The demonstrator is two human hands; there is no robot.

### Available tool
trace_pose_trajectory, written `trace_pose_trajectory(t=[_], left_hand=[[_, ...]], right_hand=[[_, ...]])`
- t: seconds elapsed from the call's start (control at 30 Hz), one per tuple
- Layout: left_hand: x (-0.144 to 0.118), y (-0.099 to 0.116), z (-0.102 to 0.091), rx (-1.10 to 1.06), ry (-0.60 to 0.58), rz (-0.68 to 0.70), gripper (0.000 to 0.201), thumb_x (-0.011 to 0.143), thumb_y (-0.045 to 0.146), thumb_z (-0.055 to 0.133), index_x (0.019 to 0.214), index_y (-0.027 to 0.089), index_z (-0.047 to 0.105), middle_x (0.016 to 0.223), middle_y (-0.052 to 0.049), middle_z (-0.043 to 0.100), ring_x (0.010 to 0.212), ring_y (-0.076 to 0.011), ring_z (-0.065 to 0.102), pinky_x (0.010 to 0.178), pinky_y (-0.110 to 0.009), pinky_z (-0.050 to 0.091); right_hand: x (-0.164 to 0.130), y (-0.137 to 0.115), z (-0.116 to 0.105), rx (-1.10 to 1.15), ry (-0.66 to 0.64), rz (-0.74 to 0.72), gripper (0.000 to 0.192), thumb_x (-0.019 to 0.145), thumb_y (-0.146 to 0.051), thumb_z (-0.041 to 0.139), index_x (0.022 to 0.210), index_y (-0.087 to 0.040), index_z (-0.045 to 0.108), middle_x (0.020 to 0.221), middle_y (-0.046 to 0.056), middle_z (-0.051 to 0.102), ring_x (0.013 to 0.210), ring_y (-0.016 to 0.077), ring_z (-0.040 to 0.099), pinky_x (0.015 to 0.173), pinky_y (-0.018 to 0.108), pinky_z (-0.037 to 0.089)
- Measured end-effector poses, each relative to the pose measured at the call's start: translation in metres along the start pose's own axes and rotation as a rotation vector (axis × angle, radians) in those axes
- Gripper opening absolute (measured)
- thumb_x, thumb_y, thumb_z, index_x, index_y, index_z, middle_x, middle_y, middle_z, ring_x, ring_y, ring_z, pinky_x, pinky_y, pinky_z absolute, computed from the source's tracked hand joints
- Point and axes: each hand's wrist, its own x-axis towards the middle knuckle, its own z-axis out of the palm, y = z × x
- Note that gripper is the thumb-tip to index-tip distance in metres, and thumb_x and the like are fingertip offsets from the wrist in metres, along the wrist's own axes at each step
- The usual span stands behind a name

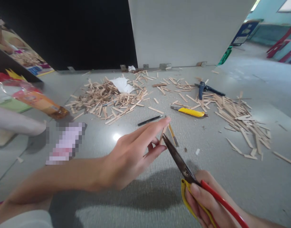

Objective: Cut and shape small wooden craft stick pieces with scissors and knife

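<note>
My left hand (133, 152) pinches a small flat wooden stick (162, 134) between thumb and fingers, above the grey table. My right hand (207, 199) grips a pair of scissors (177, 156) with yellow and red handles. The tips of the dark blades touch or nearly touch the stick; whether they bite into it I cannot tell. Just behind the fingers lie a thin yellow-and-grey tool (173, 134) and a black pen (150, 120). A yellow utility knife (190, 111) rests a little farther back.
A heap of wooden pieces (100, 98) with white paper (123, 85) lies back left. More sticks (242, 117) spread at right, near a dark blue tool (202, 89). A snack packet (38, 98), a blurred-out pink item (66, 144) and another person's arm (14, 122) occupy the left. A panel (178, 34) stands behind.
</note>
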Motion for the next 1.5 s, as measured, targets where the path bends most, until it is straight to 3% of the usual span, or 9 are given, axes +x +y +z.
trace_pose_trajectory(t=[0.2, 0.27, 0.37, 0.5, 0.67, 0.87, 1.0, 1.13, 1.5], left_hand=[[0.004, 0.001, -0.004, -0.242, -0.050, -0.227, 0.057, 0.104, 0.019, 0.070, 0.157, 0.030, 0.051, 0.137, -0.009, 0.077, 0.082, -0.0161, 0.083, 0.082, -0.027, 0.070], [0.008, 0.000, -0.005, -0.397, -0.072, -0.318, 0.061, 0.104, 0.023, 0.070, 0.160, 0.026, 0.047, 0.138, -0.012, 0.077, 0.076, -0.0149, 0.082, 0.076, -0.026, 0.070], [0.014, 0.000, -0.006, -0.528, -0.169, -0.391, 0.047, 0.104, 0.025, 0.066, 0.149, 0.017, 0.056, 0.127, -0.015, 0.080, 0.073, -0.0149, 0.081, 0.071, -0.024, 0.069], [0.016, -0.002, -0.006, -0.514, -0.216, -0.350, 0.028, 0.104, 0.024, 0.060, 0.131, 0.016, 0.064, 0.120, -0.013, 0.083, 0.073, -0.0152, 0.082, 0.071, -0.025, 0.068], [0.016, -0.006, -0.010, -0.294, -0.259, -0.216, 0.014, 0.105, 0.018, 0.056, 0.114, 0.018, 0.067, 0.116, -0.008, 0.083, 0.075, -0.0139, 0.082, 0.070, -0.021, 0.062], [0.018, -0.014, -0.019, -0.042, -0.310, -0.086, 0.023, 0.106, 0.015, 0.052, 0.123, 0.021, 0.067, 0.104, -0.004, 0.083, 0.080, -0.0159, 0.082, 0.073, -0.022, 0.058], [0.020, -0.015, -0.018, -0.208, -0.345, -0.217, 0.015, 0.105, 0.019, 0.055, 0.119, 0.022, 0.062, 0.111, -0.006, 0.083, 0.082, -0.0163, 0.083, 0.071, -0.021, 0.060], [0.022, -0.014, -0.013, -0.427, -0.340, -0.338, 0.011, 0.108, 0.023, 0.053, 0.119, 0.024, 0.052, 0.102, -0.004, 0.084, 0.085, -0.0152, 0.084, 0.075, -0.019, 0.062], [0.019, -0.013, -0.001, -0.386, -0.304, -0.316, 0.013, 0.108, 0.026, 0.052, 0.119, 0.025, 0.045, 0.082, 0.002, 0.079, 0.069, -0.0133, 0.071, 0.069, -0.021, 0.058]], right_hand=[[0.004, 0.002, -0.003, -0.112, -0.031, -0.090, 0.075, 0.094, -0.094, 0.046, 0.065, -0.025, 0.045, 0.047, -0.008, 0.041, 0.038, 0.0058, 0.035, 0.037, 0.019, 0.025], [0.007, -0.004, -0.002, -0.165, -0.030, -0.116, 0.078, 0.094, -0.095, 0.043, 0.059, -0.025, 0.042, 0.045, -0.007, 0.038, 0.037, 0.0056, 0.034, 0.035, 0.019, 0.023], [0.012, -0.011, 0.000, -0.229, -0.042, -0.133, 0.083, 0.089, -0.101, 0.037, 0.055, -0.026, 0.040, 0.042, -0.007, 0.035, 0.034, 0.0057, 0.033, 0.031, 0.019, 0.023], [0.016, -0.015, 0.002, -0.243, -0.063, -0.159, 0.084, 0.089, -0.102, 0.035, 0.054, -0.026, 0.038, 0.040, -0.007, 0.034, 0.031, 0.0054, 0.031, 0.028, 0.019, 0.023], [0.016, -0.019, 0.003, -0.187, -0.071, -0.132, 0.086, 0.087, -0.102, 0.042, 0.047, -0.026, 0.038, 0.035, -0.007, 0.033, 0.029, 0.0043, 0.029, 0.029, 0.019, 0.021], [0.018, -0.021, 0.002, -0.107, -0.133, -0.059, 0.087, 0.079, -0.108, 0.039, 0.050, -0.026, 0.039, 0.037, -0.009, 0.031, 0.026, 0.0035, 0.025, 0.026, 0.018, 0.021], [0.019, -0.018, 0.002, -0.099, -0.126, -0.055, 0.087, 0.075, -0.110, 0.043, 0.051, -0.026, 0.040, 0.038, -0.010, 0.032, 0.028, 0.0035, 0.028, 0.029, 0.018, 0.023], [0.017, -0.014, 0.000, -0.067, -0.022, -0.008, 0.086, 0.070, -0.110, 0.048, 0.062, -0.025, 0.046, 0.044, -0.010, 0.038, 0.034, 0.0040, 0.032, 0.035, 0.018, 0.029], [0.013, -0.009, 0.001, -0.106, 0.054, -0.028, 0.081, 0.081, -0.104, 0.047, 0.069, -0.023, 0.051, 0.050, -0.008, 0.045, 0.041, 0.0066, 0.040, 0.043, 0.021, 0.035]])
